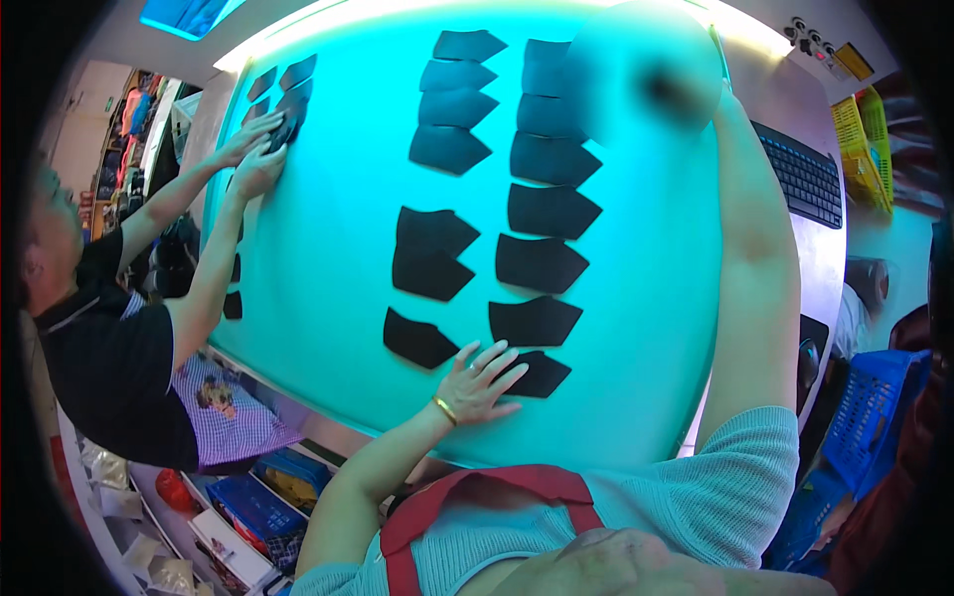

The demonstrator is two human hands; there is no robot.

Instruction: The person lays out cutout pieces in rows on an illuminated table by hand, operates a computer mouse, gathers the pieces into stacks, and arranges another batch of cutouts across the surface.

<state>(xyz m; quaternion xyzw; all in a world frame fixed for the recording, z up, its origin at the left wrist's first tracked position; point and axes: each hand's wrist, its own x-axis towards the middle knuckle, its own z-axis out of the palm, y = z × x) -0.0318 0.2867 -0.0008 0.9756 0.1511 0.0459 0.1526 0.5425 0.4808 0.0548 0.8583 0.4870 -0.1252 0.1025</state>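
Flat dark pieces, pointed at the right end, lie in two columns on a lit turquoise table; their material I cannot tell. My left hand rests palm down at the near end, fingers spread. Its fingertips touch the nearest piece of the right column, and the nearest piece of the other column lies just left of it. My right arm reaches along the table's right side to the far edge. A blurred patch hides most of that hand and the far end of the right column.
Across the left side, a co-worker's hands hold dark pieces over another column. A keyboard and a mouse sit on the ledge at right. Beyond stand a yellow basket and a blue crate. Open drawers lie lower left.
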